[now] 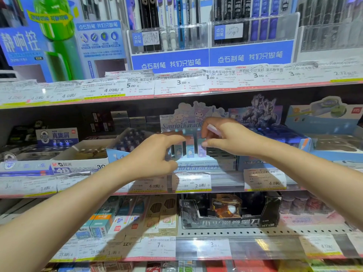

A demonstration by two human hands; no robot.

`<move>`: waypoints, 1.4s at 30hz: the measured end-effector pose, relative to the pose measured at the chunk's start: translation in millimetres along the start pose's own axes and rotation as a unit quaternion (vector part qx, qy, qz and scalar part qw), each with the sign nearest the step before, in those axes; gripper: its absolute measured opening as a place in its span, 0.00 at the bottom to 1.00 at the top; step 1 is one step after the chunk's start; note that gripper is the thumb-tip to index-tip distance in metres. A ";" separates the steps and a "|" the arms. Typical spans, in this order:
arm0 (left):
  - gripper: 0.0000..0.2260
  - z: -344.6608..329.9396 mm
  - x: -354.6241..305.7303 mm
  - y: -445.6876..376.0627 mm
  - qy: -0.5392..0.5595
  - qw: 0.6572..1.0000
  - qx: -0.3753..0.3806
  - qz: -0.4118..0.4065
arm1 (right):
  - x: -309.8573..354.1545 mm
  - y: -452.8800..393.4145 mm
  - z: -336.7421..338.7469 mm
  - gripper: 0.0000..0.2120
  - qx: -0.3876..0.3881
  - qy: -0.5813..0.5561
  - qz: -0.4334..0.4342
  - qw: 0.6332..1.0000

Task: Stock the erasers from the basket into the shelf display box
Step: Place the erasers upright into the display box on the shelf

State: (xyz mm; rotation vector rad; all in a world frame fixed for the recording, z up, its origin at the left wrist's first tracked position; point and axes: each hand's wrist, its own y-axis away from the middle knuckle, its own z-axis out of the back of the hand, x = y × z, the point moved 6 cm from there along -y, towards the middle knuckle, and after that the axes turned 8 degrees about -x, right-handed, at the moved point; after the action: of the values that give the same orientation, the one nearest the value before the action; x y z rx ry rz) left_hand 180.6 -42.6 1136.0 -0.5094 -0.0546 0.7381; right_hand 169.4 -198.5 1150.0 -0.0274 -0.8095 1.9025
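Pen displays (210,32) on top shelf, price tags (182,83) along rail, black sharpener box (229,213), pencil boxes (157,216) below

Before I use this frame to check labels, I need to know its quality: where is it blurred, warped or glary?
Head view: wide-angle bending bows the shelf edges; motion blur smears the right hand with its pale lilac eraser and the pastel cartoon-printed cardboard display box; glare streaks the clear plastic price-tag strips; both arms cast shadows on the lower shelf; small label print is unreadable.
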 end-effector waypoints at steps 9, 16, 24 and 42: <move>0.29 1.8 1.1 -2.2 0.009 0.999 0.028 0.017 | 9.9 3.4 0.4 0.12 0.088 0.032 -0.009 0.996; 0.26 11.4 -5.5 -7.0 0.084 0.995 -0.036 0.043 | 9.8 7.6 15.6 0.16 0.027 -0.266 -0.170 0.948; 0.07 12.5 -40.0 -5.0 0.312 0.937 -0.119 0.106 | 15.9 10.1 8.8 0.13 0.010 -0.589 -0.249 0.769; 0.04 4.3 -20.9 -4.2 0.400 0.894 -0.107 0.170 | 12.3 23.2 14.1 0.12 -0.035 -0.491 -0.209 0.845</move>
State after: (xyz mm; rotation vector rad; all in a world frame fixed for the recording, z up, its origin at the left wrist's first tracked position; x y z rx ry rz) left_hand 166.8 -57.2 1144.4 -1.0208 0.7490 0.8164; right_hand 139.8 -201.7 1152.3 1.0738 -1.4094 1.3839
